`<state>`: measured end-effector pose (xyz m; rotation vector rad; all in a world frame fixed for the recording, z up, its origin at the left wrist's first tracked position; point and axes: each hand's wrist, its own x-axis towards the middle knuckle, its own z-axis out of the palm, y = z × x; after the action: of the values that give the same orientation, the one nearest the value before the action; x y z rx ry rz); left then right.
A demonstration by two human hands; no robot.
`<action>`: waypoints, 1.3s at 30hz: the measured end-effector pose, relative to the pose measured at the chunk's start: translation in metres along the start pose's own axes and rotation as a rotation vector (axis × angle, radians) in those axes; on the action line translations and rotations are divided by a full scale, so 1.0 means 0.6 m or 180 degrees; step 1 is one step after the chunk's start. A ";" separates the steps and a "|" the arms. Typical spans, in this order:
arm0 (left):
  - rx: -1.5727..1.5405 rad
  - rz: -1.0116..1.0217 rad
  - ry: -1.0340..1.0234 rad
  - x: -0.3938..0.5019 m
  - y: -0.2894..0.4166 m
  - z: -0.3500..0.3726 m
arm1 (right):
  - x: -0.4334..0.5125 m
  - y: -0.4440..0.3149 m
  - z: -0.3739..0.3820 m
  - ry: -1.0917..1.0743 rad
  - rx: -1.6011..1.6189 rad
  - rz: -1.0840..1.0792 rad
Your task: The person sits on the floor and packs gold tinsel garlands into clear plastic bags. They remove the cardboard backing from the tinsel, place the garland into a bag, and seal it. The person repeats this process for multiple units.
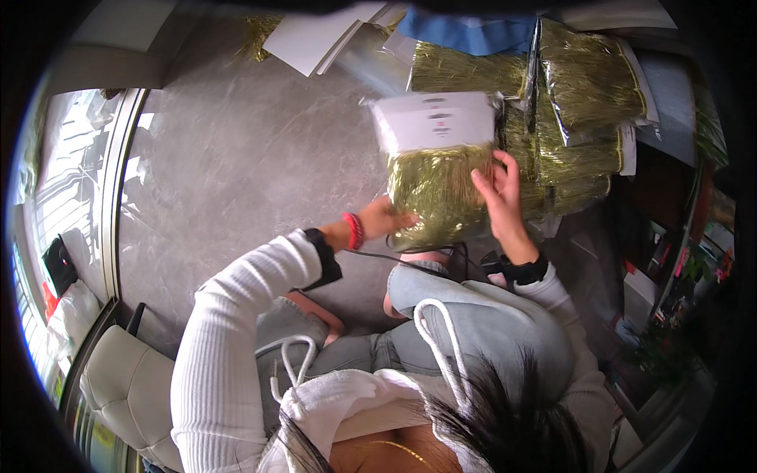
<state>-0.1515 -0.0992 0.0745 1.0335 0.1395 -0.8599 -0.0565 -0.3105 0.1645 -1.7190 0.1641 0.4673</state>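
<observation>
A clear plastic packet of gold-green tinsel-like fringe point(437, 183), with a printed white card point(437, 121) at its top, is held up over my knees. My left hand point(387, 219) grips its lower left edge, thumb on the front and fingers partly hidden behind it. At the packet's right edge is my right hand point(502, 189), thumb against the front and fingers bent at the side. More packets of the same fringe point(591, 83) lie stacked just beyond, to the right, with a blue cloth or plastic piece point(467, 35) over some of them.
White cards or sheets point(313, 35) lie on the grey marbled floor point(254, 142) at the top. A black cable point(378, 255) runs near my knees. To the lower left stands a padded cream chair point(130, 390), beside a door track point(115, 195). Dark shelving with plants point(698, 266) is at right.
</observation>
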 end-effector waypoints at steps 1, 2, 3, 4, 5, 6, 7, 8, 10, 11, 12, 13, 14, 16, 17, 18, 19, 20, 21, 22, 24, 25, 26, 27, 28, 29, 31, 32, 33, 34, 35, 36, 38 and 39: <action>-0.0543 0.0032 0.0108 0.004 -0.010 0.026 | 0.015 -0.026 0.001 -0.0137 -0.0099 0.0008; -0.0838 0.0152 0.0144 0.014 -0.013 0.049 | 0.030 -0.052 0.003 -0.0388 -0.0460 -0.0279; -0.1055 0.0155 0.0224 0.027 -0.010 0.071 | 0.042 -0.077 0.004 -0.0611 -0.0836 -0.0519; -0.1301 0.0267 0.0355 0.044 -0.002 0.090 | 0.049 -0.101 0.002 -0.0727 -0.1597 -0.0940; -0.1476 0.0247 0.0519 0.061 0.010 0.106 | 0.053 -0.120 -0.001 -0.0825 -0.2380 -0.1385; -0.1107 -0.0060 0.0593 0.084 0.026 0.113 | 0.056 -0.135 -0.003 -0.0665 -0.3436 -0.1851; -0.0749 -0.0348 0.0703 0.109 0.042 0.114 | 0.054 -0.136 0.001 -0.0265 -0.4335 -0.1927; -0.0376 -0.0348 0.0941 0.132 0.056 0.118 | 0.053 -0.131 0.005 -0.0185 -0.4839 -0.1811; 0.0260 -0.0237 0.1473 0.164 0.070 0.120 | 0.050 -0.106 0.014 -0.0311 -0.5208 -0.1748; 0.0252 -0.0315 0.1137 0.169 0.068 0.113 | 0.051 -0.087 0.020 -0.0507 -0.5125 -0.1570; 0.0247 -0.0391 0.0811 0.170 0.063 0.106 | 0.053 -0.073 0.020 -0.0588 -0.5330 -0.1233; 0.0206 -0.0538 0.0496 0.165 0.055 0.099 | 0.056 -0.064 0.015 -0.0662 -0.5067 -0.1192; 0.1008 -0.0339 0.0013 0.158 0.047 0.082 | 0.060 -0.059 0.009 -0.0776 -0.4889 -0.1444; 0.2317 0.0201 -0.0574 0.133 0.033 0.040 | 0.066 -0.060 -0.002 -0.1013 -0.4732 -0.1423; 0.2903 0.0549 -0.0694 0.115 0.028 0.013 | 0.067 -0.066 -0.006 -0.1069 -0.4739 -0.1304; 0.2254 0.0063 -0.0680 0.097 0.028 -0.023 | 0.064 -0.072 -0.007 -0.1076 -0.4629 -0.1228; 0.1547 -0.0462 -0.0733 0.073 0.027 -0.058 | 0.059 -0.078 -0.004 -0.1005 -0.4569 -0.1161; 0.1166 -0.0760 -0.0591 0.059 0.035 -0.104 | 0.054 -0.084 0.000 -0.0951 -0.4537 -0.1261; 0.0611 -0.1110 -0.0556 0.048 0.049 -0.157 | 0.049 -0.089 0.007 -0.0892 -0.4483 -0.1277; 0.1342 -0.0555 -0.0453 0.038 0.063 -0.209 | 0.045 -0.093 0.015 -0.0875 -0.4553 -0.1305; 0.2548 0.0199 -0.0228 0.023 0.098 -0.319 | 0.042 -0.095 0.034 -0.0895 -0.4564 -0.1540; 0.3100 0.0468 -0.0080 0.017 0.117 -0.369 | 0.042 -0.095 0.042 -0.0911 -0.4582 -0.1752; 0.3311 0.0824 0.0467 0.009 0.130 -0.413 | 0.042 -0.094 0.050 -0.0984 -0.4702 -0.1630; 0.3221 0.1203 0.0998 0.003 0.147 -0.454 | 0.043 -0.092 0.056 -0.0998 -0.4687 -0.1584; 0.2569 0.1608 0.1480 -0.005 0.165 -0.494 | 0.044 -0.092 0.059 -0.0959 -0.4647 -0.1609; 0.3030 0.1394 0.1992 -0.001 0.188 -0.528 | 0.046 -0.092 0.062 -0.0932 -0.4573 -0.1570; 0.5355 0.0145 0.2988 0.010 0.246 -0.597 | 0.051 -0.092 0.063 -0.0929 -0.4436 -0.1593; 0.5296 0.0364 0.3563 0.025 0.277 -0.625 | 0.053 -0.091 0.064 -0.0939 -0.4361 -0.1564; 0.5300 0.0722 0.4198 0.042 0.295 -0.643 | 0.055 -0.091 0.063 -0.0946 -0.4292 -0.1530; 0.5173 0.0461 0.4160 0.046 0.303 -0.663 | 0.056 -0.091 0.062 -0.0944 -0.4267 -0.1508; 0.5168 0.0365 0.4258 0.047 0.311 -0.685 | 0.058 -0.091 0.061 -0.0976 -0.4191 -0.1442; 0.5081 0.0231 0.4223 0.062 0.317 -0.704 | 0.059 -0.091 0.059 -0.1000 -0.4118 -0.1364; 0.5312 0.0542 0.4377 0.085 0.324 -0.748 | 0.059 -0.092 0.054 -0.1033 -0.4006 -0.1225; 0.5432 0.0767 0.4403 0.096 0.324 -0.769 | 0.058 -0.092 0.051 -0.1027 -0.4026 -0.1204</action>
<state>0.1493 0.2808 -0.0646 3.0403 0.4463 0.3719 -0.0116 -0.2645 0.1967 -2.7608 -0.8539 0.6008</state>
